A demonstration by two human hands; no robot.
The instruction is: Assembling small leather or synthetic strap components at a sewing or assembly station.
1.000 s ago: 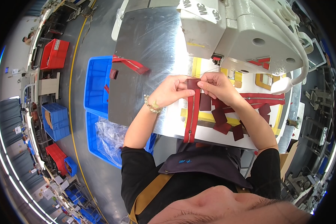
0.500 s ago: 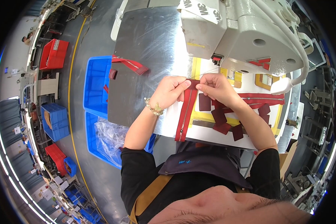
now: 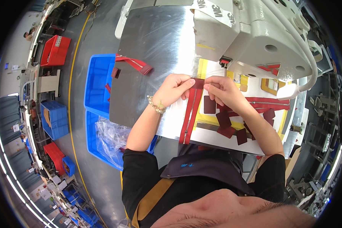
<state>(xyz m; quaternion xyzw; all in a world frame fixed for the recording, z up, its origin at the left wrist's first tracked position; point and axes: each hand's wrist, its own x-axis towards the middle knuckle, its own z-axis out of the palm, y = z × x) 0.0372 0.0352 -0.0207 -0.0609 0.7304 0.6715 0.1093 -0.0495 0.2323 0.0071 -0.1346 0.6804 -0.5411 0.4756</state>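
A long red zipper (image 3: 190, 114) lies lengthwise toward me on the white work surface, its near end at the table edge. A dark red fabric patch (image 3: 198, 83) covers its far end. My left hand (image 3: 174, 90) pinches this patch at its left side, thumb on top. My right hand (image 3: 223, 91) is curled at the patch's right edge, fingertips against it; their grip is partly hidden. Beside my right hand lie several loose dark red patches (image 3: 209, 105) and more red zippers (image 3: 269, 103). Thin threads (image 3: 213, 73) run from the patch toward the machine.
A white sewing machine head (image 3: 254, 45) with a lamp (image 3: 287, 91) stands beyond my hands. A metal plate (image 3: 144, 45) at left carries another zipper piece (image 3: 135, 64). Blue bins (image 3: 88, 85) stand left of it, one holding clear plastic (image 3: 112, 136). Yellow tape (image 3: 202, 68) marks the work surface.
My right thumb has shifted from the patch's face to its right edge, baring more of the patch. My left hand keeps its pinch. The whole view has shifted slightly.
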